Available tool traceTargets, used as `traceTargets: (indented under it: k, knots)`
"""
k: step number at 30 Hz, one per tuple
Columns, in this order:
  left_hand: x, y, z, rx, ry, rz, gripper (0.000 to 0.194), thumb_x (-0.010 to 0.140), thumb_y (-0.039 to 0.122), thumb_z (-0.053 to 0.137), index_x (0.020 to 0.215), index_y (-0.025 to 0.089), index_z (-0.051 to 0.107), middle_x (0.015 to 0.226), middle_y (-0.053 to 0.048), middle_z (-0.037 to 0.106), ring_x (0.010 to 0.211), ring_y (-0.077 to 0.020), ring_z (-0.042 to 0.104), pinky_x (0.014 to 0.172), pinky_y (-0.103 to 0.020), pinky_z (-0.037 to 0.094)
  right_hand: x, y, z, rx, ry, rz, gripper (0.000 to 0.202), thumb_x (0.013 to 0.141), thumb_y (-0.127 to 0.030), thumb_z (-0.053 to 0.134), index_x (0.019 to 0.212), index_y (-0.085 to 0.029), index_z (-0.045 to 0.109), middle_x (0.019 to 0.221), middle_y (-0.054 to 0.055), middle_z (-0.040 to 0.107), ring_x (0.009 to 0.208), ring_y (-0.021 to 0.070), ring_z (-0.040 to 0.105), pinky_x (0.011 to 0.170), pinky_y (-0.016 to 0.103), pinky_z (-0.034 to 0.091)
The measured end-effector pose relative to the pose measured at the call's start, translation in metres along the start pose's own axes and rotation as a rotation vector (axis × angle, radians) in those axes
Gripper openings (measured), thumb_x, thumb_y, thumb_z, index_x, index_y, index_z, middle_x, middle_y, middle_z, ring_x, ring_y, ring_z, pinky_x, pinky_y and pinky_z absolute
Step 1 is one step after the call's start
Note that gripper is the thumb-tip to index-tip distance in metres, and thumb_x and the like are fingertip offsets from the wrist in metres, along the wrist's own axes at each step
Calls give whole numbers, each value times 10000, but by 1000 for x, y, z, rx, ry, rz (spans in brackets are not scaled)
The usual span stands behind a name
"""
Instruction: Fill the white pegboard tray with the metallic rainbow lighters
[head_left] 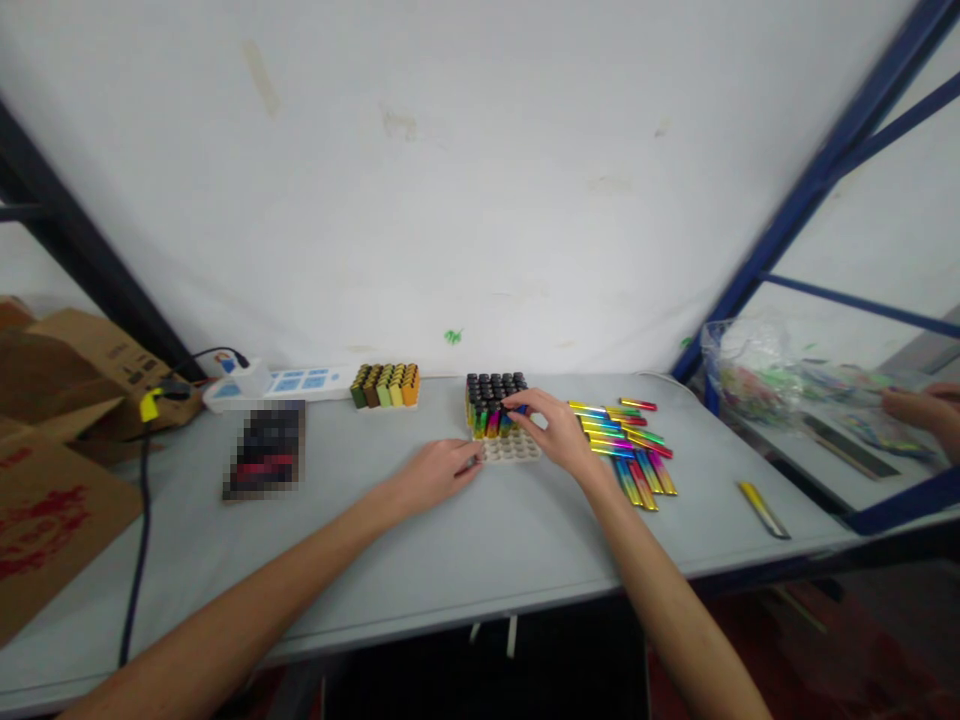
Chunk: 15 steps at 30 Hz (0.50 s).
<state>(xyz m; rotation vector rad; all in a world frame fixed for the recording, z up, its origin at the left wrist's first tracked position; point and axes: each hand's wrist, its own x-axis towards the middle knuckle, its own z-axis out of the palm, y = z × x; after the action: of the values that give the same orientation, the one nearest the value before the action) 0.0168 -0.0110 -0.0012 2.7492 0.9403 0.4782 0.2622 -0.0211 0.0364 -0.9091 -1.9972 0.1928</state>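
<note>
My left hand [442, 468] rests at the left edge of a white tray [511, 450] with rows of round holes. Its fingers are closed on a small dark piece [469, 464] whose kind I cannot make out. The tray's back rows hold upright black-topped tubes [496, 388] with shiny multicoloured bodies. Over the tray's right side, my right hand [551, 428] has its fingertips pinched at the front row, on a black-topped tube. Just right of this hand lies a loose pile of shiny multicoloured tubes [611, 437].
A second block of yellow, green and brown pieces [386, 385] stands at the back, beside a power strip [315, 382]. A pixelated dark item [264, 450] and cardboard boxes [60, 500] are left. One yellow-silver tube [763, 510] lies right. Another person's hand [926, 408] shows beyond the blue frame.
</note>
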Motion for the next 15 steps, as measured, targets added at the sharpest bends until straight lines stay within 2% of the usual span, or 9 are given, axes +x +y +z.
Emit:
traceTargets:
  k: [4,9,12,15]
  knots:
    - [0,-1,1,-6,4,0,134,1001,229,509,885,206,571,725,11,602,661,-167,579,655,-244,395,-2,7,-3,3,-16,26,248,992,-247,599,1223,-229,687,1096,61,744,939,180,693,869,325,563]
    - [1,1,-1,6,-4,-11,101,986,219,530,906,202,588,732,8,613,673,-171,589,662,-247,398,-2,7,3,-100,-8,-24,200,985,-242,609,1148,-241,723,1091,63,761,1039,221,654,946,389,541]
    - [1,3,-3,9,-13,-25,108,992,225,521,919,201,598,734,6,618,674,-172,592,666,-250,401,-1,6,0,-160,30,-31,204,996,-254,587,1152,-240,718,1065,64,762,1020,230,634,918,387,541]
    - [1,3,-4,8,-30,-34,101,988,223,520,934,201,602,746,3,622,701,-175,604,688,-250,413,-2,17,-12,-265,123,24,234,1025,-274,517,1151,-223,708,1073,84,745,1028,237,636,955,402,517]
